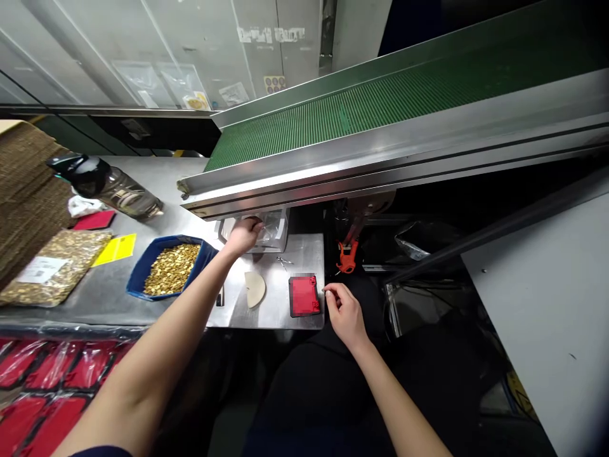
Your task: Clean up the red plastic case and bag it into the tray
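Setting: steel worktable (285,304) under a sloping green conveyor (361,108).
Left hand (243,233): reaches under the conveyor edge, fingers curled around a clear plastic bag (272,230) at the back of the table.
Right hand (345,311): loosely curled at the table's right edge, fingertips just beside the red card (303,295); holds nothing visible.
Red card: flat on the table, front right.
Nearby: blue tray (143,273) of gold pieces, 1 pale half-disc (255,288), dark bottle (107,184), orange clamp (346,255).
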Demonstrator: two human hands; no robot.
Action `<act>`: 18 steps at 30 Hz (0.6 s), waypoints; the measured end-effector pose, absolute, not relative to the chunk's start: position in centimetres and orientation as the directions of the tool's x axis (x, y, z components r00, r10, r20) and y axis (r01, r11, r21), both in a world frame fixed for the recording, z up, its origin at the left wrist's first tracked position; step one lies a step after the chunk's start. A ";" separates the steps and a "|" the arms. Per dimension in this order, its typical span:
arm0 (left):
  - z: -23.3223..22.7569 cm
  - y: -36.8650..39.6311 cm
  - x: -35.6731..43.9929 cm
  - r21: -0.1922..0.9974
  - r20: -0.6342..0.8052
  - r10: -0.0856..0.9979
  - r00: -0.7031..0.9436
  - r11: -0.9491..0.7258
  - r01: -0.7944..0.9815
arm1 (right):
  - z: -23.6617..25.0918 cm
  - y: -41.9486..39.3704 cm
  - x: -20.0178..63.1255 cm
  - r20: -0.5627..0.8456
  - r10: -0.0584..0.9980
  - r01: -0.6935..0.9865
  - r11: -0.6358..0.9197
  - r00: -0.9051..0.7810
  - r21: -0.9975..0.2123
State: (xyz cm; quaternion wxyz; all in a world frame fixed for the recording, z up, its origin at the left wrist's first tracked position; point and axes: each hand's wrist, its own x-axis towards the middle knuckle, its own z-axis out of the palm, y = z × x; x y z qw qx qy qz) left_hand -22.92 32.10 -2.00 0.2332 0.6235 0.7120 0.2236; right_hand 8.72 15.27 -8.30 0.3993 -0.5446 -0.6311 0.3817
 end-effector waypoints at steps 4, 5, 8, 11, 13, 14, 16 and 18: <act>0.7 26.4 -20.9 0.707 0.094 0.988 -0.120 0.019 0.707 | -6.4 15.2 8.6 0.109 0.993 0.358 0.120 -0.051 -0.926; 1.3 24.6 -20.0 0.734 0.119 0.985 -0.125 -0.003 0.679 | -5.5 15.0 8.3 0.113 0.992 0.352 0.125 -0.055 -0.928; 2.2 19.2 -16.2 0.811 0.135 0.984 -0.116 -0.042 0.583 | -2.4 14.4 6.7 0.109 0.981 0.299 0.153 -0.159 -0.942; 1.9 14.8 -11.6 0.883 0.078 0.996 -0.041 -0.050 0.467 | 0.0 13.6 5.6 0.018 0.959 0.205 0.078 -0.282 -0.976; 1.6 12.7 -9.0 0.944 0.030 1.000 0.004 -0.029 0.329 | 0.4 12.8 6.1 -0.084 0.961 0.153 -0.044 -0.264 -0.987; 1.4 12.0 -8.0 0.968 -0.011 0.999 0.039 0.001 0.252 | 0.3 12.3 6.8 -0.130 0.965 0.121 -0.104 -0.229 -0.987; 1.1 11.1 -6.7 0.988 -0.093 0.988 0.122 0.077 0.132 | -0.1 10.8 9.0 -0.210 0.967 0.036 -0.207 -0.148 -0.978; 0.7 11.0 -5.9 0.987 -0.129 0.976 0.173 0.111 0.113 | -0.5 9.1 11.8 -0.306 0.945 -0.057 -0.313 -0.115 -0.948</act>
